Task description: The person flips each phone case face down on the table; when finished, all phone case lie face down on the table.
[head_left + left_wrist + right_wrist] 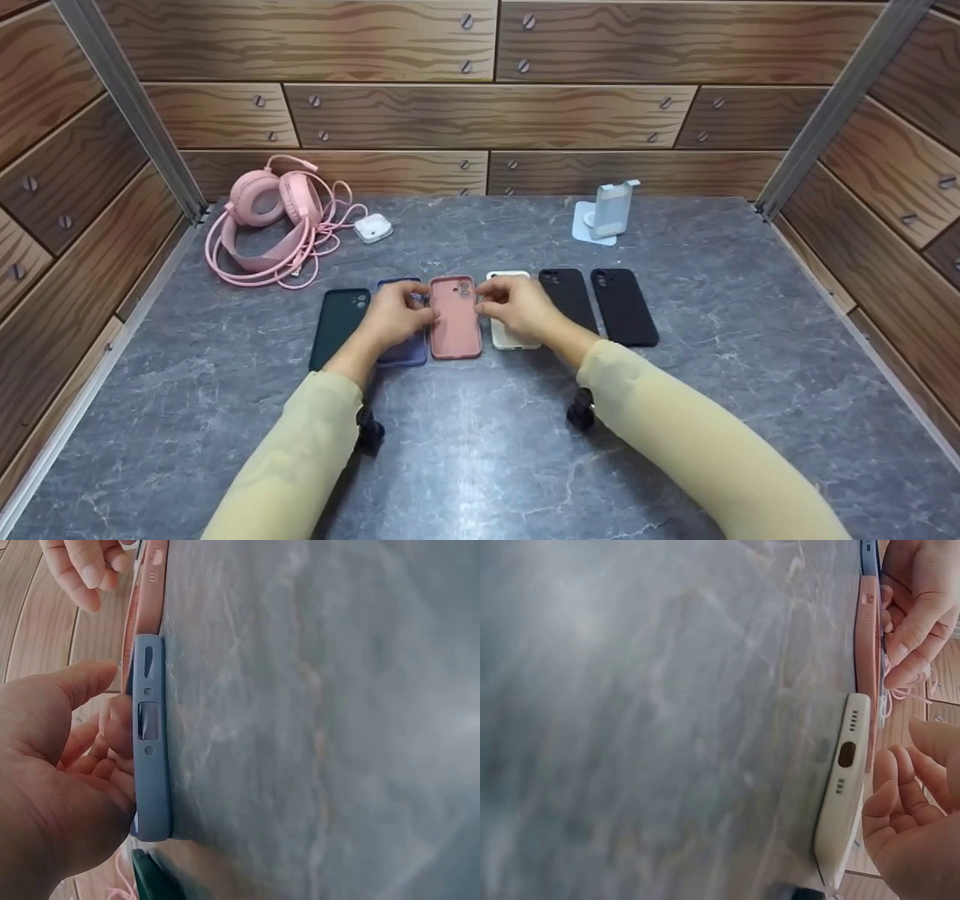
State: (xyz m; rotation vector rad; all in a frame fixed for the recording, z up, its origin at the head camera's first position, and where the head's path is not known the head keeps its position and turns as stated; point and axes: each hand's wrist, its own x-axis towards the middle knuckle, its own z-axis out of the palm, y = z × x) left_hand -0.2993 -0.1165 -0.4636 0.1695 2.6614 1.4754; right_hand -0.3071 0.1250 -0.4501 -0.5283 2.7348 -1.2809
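Note:
A pink phone case (455,322) lies flat on the table between both hands, its camera cutout at the far right corner. At its left edge are the thumb and fingertips of my left hand (396,311), which partly covers a blue phone case (403,354). The right hand (523,306) has its thumb and fingertips by the pink case's right edge, above a white phone case (514,340). In the right wrist view, the right fingers bend loosely beside the white case (845,787). The left wrist view has the left hand close behind the blue case (152,772).
Left in the row lies a dark green phone case (339,326); right are a black phone case (568,296) and another black case (625,307). Behind stand pink headphones (264,199), a white earphone box (373,228) and a pale phone stand (611,210). Wood-patterned walls enclose the table.

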